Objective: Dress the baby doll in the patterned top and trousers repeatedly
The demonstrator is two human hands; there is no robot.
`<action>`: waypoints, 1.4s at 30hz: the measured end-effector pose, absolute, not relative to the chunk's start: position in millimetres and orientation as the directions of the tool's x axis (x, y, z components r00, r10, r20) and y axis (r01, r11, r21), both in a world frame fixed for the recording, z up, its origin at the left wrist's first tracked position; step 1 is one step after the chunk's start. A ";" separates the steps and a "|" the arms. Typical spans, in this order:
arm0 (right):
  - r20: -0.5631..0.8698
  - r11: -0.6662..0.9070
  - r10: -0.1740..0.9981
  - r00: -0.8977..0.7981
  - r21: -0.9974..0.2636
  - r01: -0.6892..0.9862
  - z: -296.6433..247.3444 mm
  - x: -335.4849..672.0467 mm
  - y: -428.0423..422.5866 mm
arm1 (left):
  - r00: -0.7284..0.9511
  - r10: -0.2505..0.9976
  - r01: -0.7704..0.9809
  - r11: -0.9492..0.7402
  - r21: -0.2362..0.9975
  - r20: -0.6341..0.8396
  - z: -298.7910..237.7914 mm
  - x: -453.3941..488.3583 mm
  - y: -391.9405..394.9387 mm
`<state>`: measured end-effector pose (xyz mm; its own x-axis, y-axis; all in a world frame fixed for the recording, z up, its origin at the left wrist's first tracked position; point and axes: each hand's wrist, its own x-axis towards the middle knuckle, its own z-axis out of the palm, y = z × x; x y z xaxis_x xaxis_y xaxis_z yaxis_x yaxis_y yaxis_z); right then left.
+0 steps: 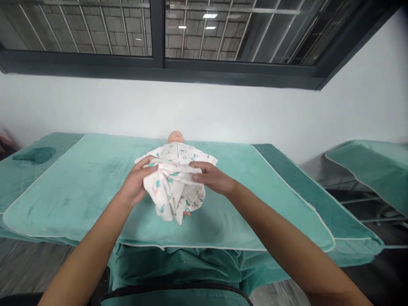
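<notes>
A baby doll lies on its back on the bed, head toward the wall, in a white patterned shirt with its sleeves spread out. In front of its lower body hang white baby pants with the same green print, bunched and creased. My left hand pinches the left end of their waistband, and my right hand grips the right end, so the band is stretched between them. Below the cloth one small foot of the doll shows. The doll's legs are mostly hidden behind the pants.
A light green cover with white piping lies over the darker green bed. At the left end of the bed is a face hole. Another green-covered bed stands at right. Behind are a white wall and a dark-framed window.
</notes>
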<state>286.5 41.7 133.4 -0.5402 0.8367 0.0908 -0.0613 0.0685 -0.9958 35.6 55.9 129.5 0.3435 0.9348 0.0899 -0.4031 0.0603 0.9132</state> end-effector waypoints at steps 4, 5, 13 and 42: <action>0.064 0.105 0.690 -0.721 -0.994 0.013 138.1 292.6 36.3 | 0.444 0.885 -0.404 0.057 0.913 0.142 135.2 28.1 60.9; 0.084 0.134 0.739 -0.669 -0.991 0.024 138.9 288.6 35.4 | 0.491 0.861 -0.332 0.043 0.942 0.134 136.2 29.1 59.6; 0.294 0.302 0.950 -0.103 -0.950 0.083 132.8 248.0 40.9 | 0.627 0.777 0.123 -0.164 0.979 0.051 142.6 58.0 37.4; -0.183 -0.253 0.762 -0.621 -0.967 -0.025 63.3 258.6 33.9 | 0.415 0.894 -0.430 0.356 0.830 -0.168 60.6 48.5 50.1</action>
<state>258.6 33.9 63.3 -0.6211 0.7620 -0.1832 -0.0252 -0.2530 -0.9671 48.5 50.1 60.6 0.4150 0.8942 -0.1679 -0.4304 0.3555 0.8297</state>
